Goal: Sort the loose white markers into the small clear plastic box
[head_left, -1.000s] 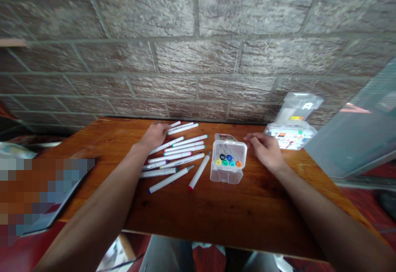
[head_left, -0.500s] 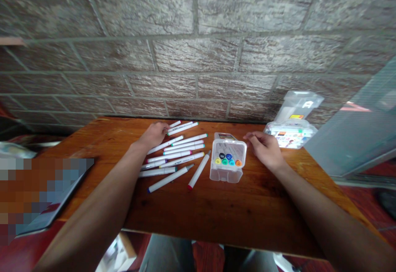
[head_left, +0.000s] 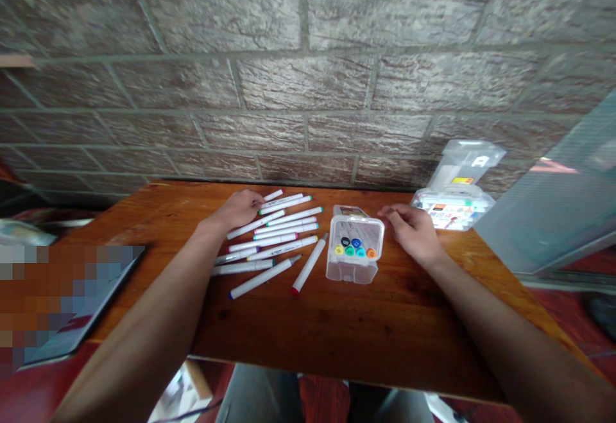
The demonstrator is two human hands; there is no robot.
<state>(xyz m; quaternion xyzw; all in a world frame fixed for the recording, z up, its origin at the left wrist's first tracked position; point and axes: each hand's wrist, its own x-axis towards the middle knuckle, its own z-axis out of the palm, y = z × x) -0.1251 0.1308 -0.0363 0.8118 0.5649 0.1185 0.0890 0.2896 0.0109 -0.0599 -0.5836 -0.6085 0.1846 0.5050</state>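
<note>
My left hand point(head_left: 244, 207) is at the far end of a spread of white markers, its curled fingers on the end of a marker point(head_left: 283, 202); its fingertips are partly hidden. Several more markers point(head_left: 283, 246) with coloured ends lie loosely side by side below it. To their right, a clear plastic case point(head_left: 352, 272) lies with its open end facing me. Inside it are several markers point(head_left: 356, 243), showing black, blue, yellow, green, teal and orange ends. My right hand point(head_left: 412, 232) rests just right of the case, fingers loosely bent and apart, holding nothing.
A second clear case point(head_left: 450, 208) with its lid raised stands at the table's back right. A dark-edged flat device point(head_left: 103, 304) with a blurred-out surface lies at the left. The brick wall point(head_left: 308, 89) borders the wooden table point(head_left: 337, 339) behind.
The markers at my left fingertips have shifted slightly, with one angled differently and nearer to me. My right hand and the clear case have stayed in place.
</note>
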